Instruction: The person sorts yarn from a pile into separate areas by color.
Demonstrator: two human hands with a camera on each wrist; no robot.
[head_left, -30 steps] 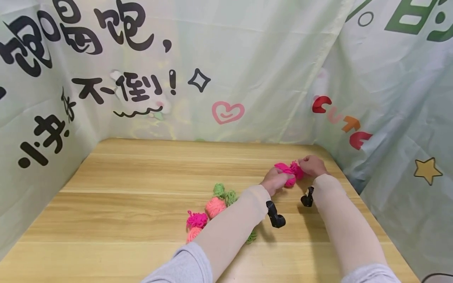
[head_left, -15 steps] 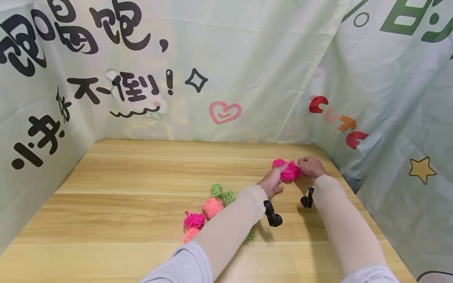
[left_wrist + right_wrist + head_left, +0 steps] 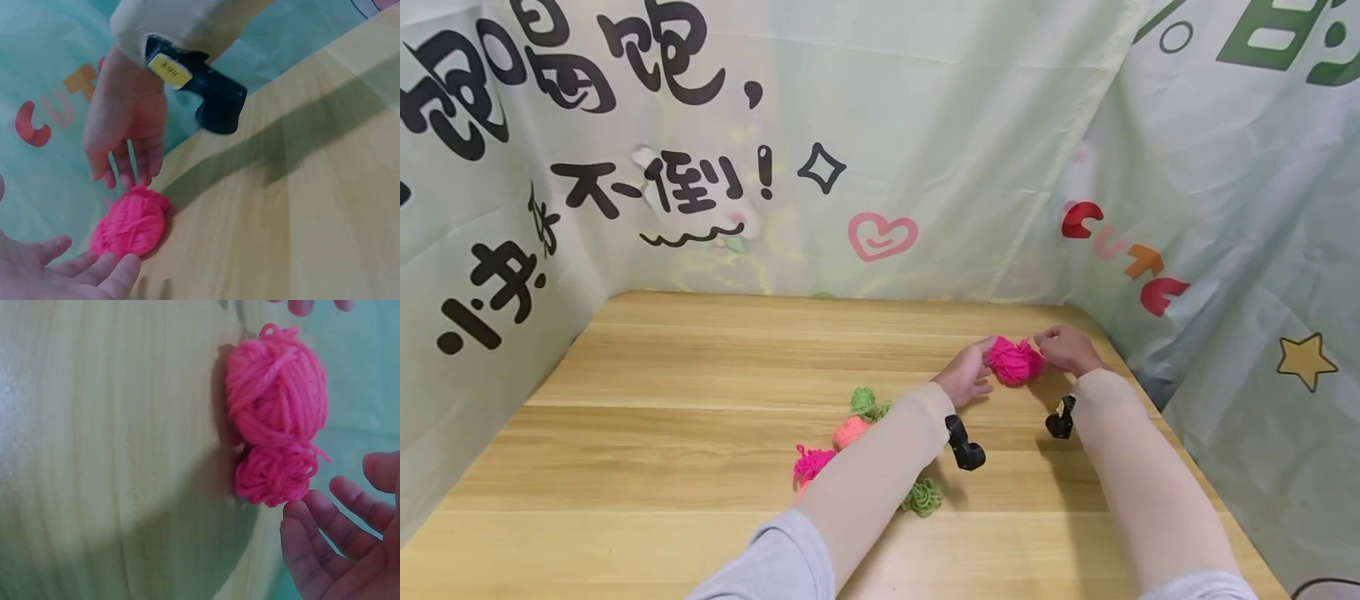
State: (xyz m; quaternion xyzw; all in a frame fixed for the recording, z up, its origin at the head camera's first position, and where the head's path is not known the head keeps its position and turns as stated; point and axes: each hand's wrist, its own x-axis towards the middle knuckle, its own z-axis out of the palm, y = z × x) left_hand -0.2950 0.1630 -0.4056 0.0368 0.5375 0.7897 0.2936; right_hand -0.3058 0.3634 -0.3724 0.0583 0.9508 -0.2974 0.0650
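Both hands [image 3: 964, 375] [image 3: 1070, 349], fingers loosely extended, flank pink yarn [image 3: 1015, 362] while the left sleeve [image 3: 880, 467] partly blocks other balls [image 3: 851, 432].

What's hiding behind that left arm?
Pink yarn, coral yarn and green yarn peek out along one side of the left arm, and more green yarn on the other. Whatever the arm covers can't be seen.

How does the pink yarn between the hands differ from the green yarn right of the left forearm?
Colour: the pink yarn is vivid, the green yarn muted. Size: the pink yarn looks larger than the green yarn. Place: the pink yarn lies between the left hand and right hand, the green yarn beside the left forearm. Both lie on the table.
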